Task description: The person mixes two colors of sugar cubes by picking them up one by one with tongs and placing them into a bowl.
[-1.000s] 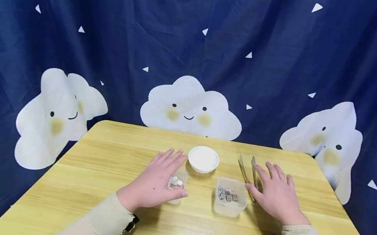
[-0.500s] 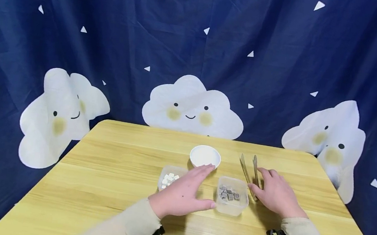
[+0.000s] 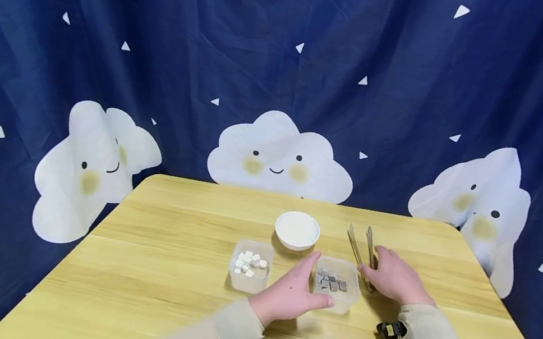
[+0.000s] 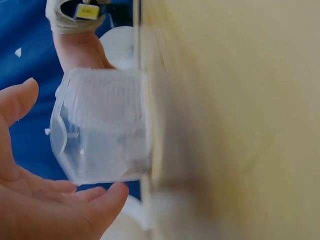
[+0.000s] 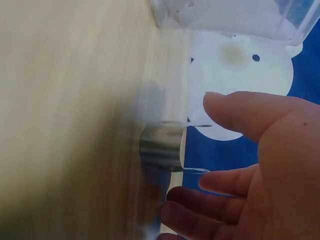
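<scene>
My left hand [image 3: 293,290] spreads around the near left side of a clear plastic box [image 3: 345,302] holding several grey cubes [image 3: 333,286]. In the left wrist view the box [image 4: 102,130] lies between the parted thumb and fingers, with fingertips right at its corner. My right hand [image 3: 394,275] reaches over metal tongs [image 3: 355,244] just right of that box. Seen from the right wrist, the bent end of the tongs [image 5: 162,147] shows between the thumb and the loosely bent fingers, the thumb apart from the metal.
Left of my left hand stands a second clear box [image 3: 248,286] with several white cubes [image 3: 247,261]. A white bowl [image 3: 297,230] sits behind the two boxes. Behind the wooden table [image 3: 166,236] hangs a dark blue curtain [image 3: 266,50] with clouds.
My left hand has swung right, from over the white-cube box to the grey-cube box. My right hand has shifted slightly left and its fingers have drawn in by the tongs.
</scene>
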`<action>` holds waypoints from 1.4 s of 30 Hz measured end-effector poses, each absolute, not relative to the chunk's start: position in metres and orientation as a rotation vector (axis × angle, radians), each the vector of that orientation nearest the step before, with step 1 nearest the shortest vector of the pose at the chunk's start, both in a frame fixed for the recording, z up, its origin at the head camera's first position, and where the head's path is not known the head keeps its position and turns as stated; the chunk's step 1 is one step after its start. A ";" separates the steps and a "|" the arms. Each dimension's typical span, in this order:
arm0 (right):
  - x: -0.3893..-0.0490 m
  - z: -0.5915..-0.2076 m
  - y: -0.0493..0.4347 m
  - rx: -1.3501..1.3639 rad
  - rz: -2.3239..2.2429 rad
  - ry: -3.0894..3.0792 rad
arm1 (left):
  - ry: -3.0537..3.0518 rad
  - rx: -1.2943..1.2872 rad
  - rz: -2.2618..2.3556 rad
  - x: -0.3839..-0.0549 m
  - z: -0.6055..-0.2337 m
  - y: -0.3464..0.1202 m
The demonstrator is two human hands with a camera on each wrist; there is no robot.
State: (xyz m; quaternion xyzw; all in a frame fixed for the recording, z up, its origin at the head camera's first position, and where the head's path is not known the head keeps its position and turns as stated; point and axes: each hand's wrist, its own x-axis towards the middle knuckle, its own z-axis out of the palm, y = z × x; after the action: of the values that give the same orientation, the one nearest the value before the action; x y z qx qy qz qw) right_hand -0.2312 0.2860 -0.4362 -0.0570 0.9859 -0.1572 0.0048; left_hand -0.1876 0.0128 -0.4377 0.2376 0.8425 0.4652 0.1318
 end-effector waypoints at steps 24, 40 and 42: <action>-0.246 -0.443 0.284 -0.113 -0.562 3.034 | 2.086 0.579 1.753 -0.205 -0.474 0.028; -0.242 -0.427 0.298 -0.186 -0.637 3.062 | 1.928 0.701 1.838 -0.208 -0.479 0.020; -0.240 -0.421 0.300 -0.191 -0.656 3.069 | 1.922 0.709 1.842 -0.209 -0.480 0.019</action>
State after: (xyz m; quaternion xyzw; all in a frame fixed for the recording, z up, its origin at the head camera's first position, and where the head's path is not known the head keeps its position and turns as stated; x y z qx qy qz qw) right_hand -0.2403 0.3001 -0.4214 -0.0606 0.9761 -0.2085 -0.0014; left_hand -0.2086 0.0193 -0.4797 0.2524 0.6847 0.6562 0.1921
